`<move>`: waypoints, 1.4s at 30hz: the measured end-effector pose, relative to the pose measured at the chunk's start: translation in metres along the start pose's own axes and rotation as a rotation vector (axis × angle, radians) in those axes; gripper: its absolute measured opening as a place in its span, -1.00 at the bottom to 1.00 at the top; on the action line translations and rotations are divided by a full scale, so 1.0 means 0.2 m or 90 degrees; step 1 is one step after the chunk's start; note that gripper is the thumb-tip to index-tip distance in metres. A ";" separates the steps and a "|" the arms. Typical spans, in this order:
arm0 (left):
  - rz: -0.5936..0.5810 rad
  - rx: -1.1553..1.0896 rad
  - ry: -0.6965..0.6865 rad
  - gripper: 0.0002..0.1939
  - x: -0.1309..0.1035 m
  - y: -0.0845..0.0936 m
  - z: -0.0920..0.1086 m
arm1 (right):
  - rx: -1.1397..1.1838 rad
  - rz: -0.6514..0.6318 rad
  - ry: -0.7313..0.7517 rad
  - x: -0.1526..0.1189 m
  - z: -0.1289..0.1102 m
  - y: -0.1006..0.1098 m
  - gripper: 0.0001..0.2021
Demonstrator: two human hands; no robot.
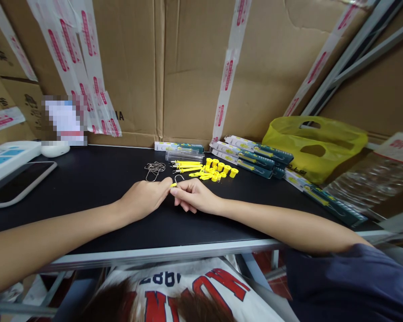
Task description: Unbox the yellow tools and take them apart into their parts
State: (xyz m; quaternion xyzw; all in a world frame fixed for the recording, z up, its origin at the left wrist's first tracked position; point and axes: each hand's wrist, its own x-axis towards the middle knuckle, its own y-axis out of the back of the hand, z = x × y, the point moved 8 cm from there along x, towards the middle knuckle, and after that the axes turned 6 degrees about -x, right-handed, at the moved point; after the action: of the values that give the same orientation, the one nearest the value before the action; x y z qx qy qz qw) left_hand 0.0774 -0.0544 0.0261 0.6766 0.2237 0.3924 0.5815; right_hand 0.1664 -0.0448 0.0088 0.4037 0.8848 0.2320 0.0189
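Note:
Over the black tabletop my left hand (148, 197) and my right hand (197, 197) meet fingertip to fingertip, both closed. A small yellow plastic piece (173, 184) shows between them, pinched by my left fingers. From my right fingertips rises a bent metal wire hook (179, 177); how it joins the yellow piece is hidden. Just beyond my left hand lies a pile of wire hooks (155, 169). Yellow rods with metal tips (187, 166) and several yellow plastic caps (220, 167) lie beyond my right hand. Behind them are clear plastic tubes (184, 155).
Stacked printed boxes (255, 154) stand at the back right, with another printed box (325, 197) nearer. A yellow plastic bag (317, 143) and clear-wrapped goods (369, 172) are at the right. A phone (20, 183) lies at the left. Cardboard (195, 80) walls the back.

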 end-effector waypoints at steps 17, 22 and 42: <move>-0.014 -0.036 0.005 -0.77 0.01 -0.01 0.00 | -0.049 0.030 0.020 -0.01 -0.01 0.02 -0.60; 0.082 -0.198 0.049 -0.69 0.03 0.04 -0.12 | -0.133 -0.007 0.079 -0.03 -0.06 -0.02 -0.58; 0.147 -0.686 0.155 -0.68 0.03 0.01 -0.30 | -0.499 0.033 0.032 0.46 -0.12 0.17 -0.65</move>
State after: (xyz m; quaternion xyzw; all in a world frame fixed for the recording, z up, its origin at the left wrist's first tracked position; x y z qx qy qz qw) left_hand 0.0332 -0.0128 0.0312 0.2539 -0.0184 0.5874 0.7682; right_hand 0.1238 0.0324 0.0584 0.3825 0.7187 0.5627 0.1437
